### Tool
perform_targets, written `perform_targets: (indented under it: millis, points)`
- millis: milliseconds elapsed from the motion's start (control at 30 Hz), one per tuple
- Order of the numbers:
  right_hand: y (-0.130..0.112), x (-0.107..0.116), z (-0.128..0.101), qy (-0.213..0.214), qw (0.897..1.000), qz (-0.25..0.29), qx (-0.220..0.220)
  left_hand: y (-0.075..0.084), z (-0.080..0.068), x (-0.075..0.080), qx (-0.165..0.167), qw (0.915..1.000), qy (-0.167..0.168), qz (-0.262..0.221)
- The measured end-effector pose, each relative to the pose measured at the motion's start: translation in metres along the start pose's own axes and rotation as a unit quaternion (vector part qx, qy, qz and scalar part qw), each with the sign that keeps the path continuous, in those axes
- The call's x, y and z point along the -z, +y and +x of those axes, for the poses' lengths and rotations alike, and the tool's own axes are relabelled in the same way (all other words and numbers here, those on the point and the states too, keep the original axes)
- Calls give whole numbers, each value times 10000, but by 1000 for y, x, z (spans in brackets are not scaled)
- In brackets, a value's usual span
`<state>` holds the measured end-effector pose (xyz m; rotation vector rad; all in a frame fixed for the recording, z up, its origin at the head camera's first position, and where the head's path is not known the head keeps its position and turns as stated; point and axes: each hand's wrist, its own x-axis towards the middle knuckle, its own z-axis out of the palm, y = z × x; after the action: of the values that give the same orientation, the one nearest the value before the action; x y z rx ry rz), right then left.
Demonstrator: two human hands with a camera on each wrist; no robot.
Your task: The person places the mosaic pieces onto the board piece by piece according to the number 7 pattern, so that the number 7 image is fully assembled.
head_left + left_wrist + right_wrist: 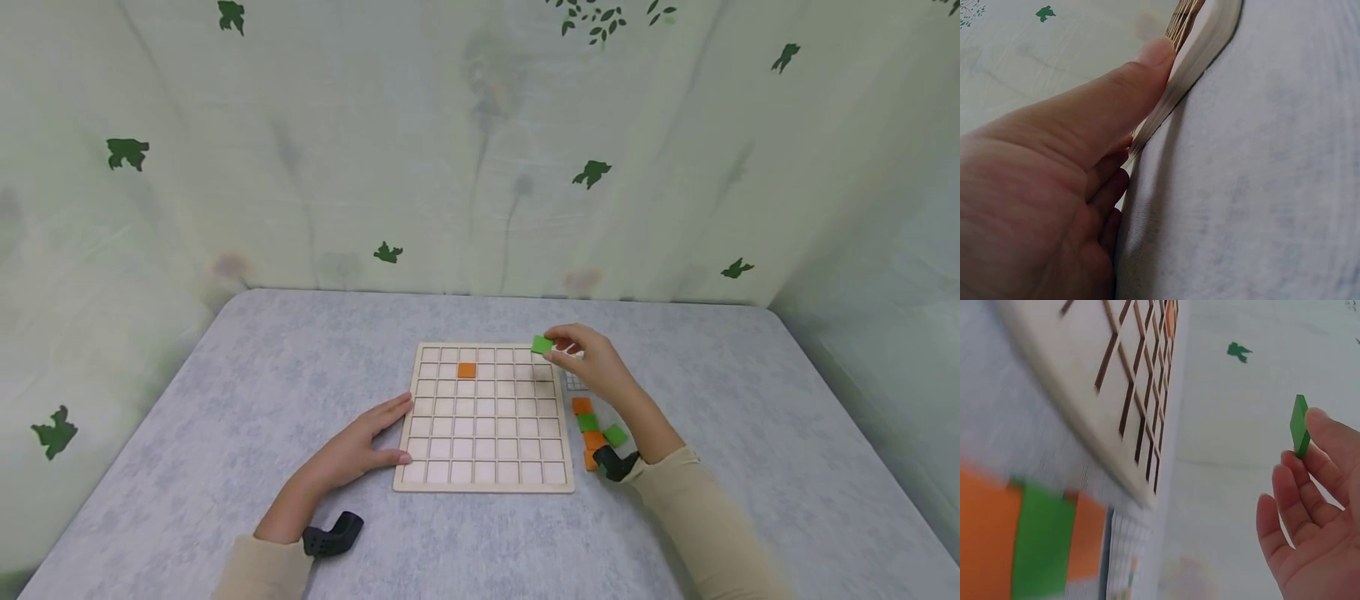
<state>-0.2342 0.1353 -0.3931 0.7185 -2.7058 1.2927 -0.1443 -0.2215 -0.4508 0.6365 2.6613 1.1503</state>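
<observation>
A pale wooden grid board [485, 488] lies flat on the grey table [225, 392]. One orange tile [467, 370] sits in a cell of its second row. My right hand [581, 357] pinches a green square tile [542, 344] above the board's far right corner; the same tile [1299, 425] shows at my fingertips [1316, 419] in the right wrist view. My left hand [360, 446] rests flat on the table, fingers straight against the board's left edge [1200, 53].
A short row of orange and green tiles [592, 429] lies on the table just right of the board, under my right forearm. A small printed grid card [576, 382] lies beside them. A leaf-patterned curtain [480, 150] walls the table behind and at the sides.
</observation>
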Motion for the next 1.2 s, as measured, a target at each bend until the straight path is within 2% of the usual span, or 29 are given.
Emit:
perform_targets:
  millis: [267,567,967,1200]
  points:
    - [-9,-38,27,-349,9992,198,95,0,1,0,22,10000,-33,10]
    - [-4,-68,33,-917,9938,130,-611,2,2,0,33,10000,-58,-30]
    - [-2,-81,42,-1363,9885,-180,-631,-1,0,0,49,10000,-35,-54]
    - [-8,-77,40,-1431,9867,-189,-745,0,0,0,42,10000,-34,-64]
